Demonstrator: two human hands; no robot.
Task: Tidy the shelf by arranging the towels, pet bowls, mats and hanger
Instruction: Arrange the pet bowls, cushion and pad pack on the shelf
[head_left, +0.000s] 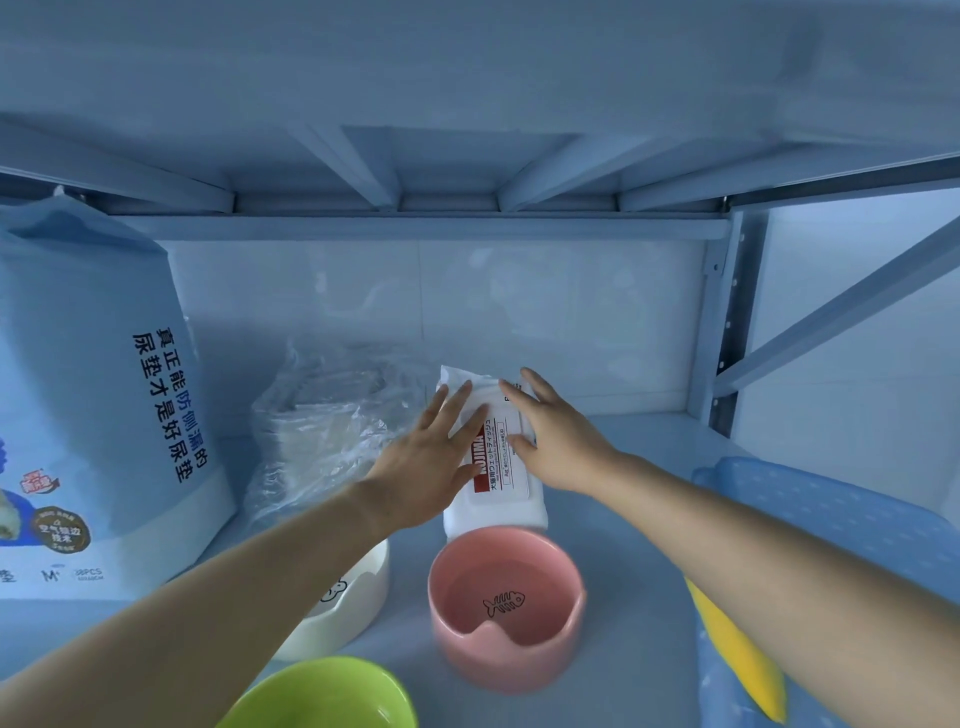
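Head view: your left hand (426, 467) and right hand (556, 441) both lie flat on the white wipes pack (506, 480), one along each long side. Fingers are straight and spread. Neither grip is clenched and nothing is pinched.

Judgement: flat palms suit sliding and squaring a soft pack that would sag if lifted by a pinch.

The pack lies label up, mid-shelf, toward the back edge of the shelf (639, 525). Its near end sits just behind the pink bowl (506, 608); I cannot tell whether they touch.

- Just left of the pack: a crinkled clear plastic bag (322, 421).
- At the left edge: a tall blue pad bag (93, 415), standing upright, likely parked there to free the middle.
- White bowl (358, 587): partly hidden under your left forearm.
- Green bowl (322, 696): at the front edge.
- Along the right edge: a blue dotted mat (831, 519) with a yellow item (737, 654) on it, too hidden to name.
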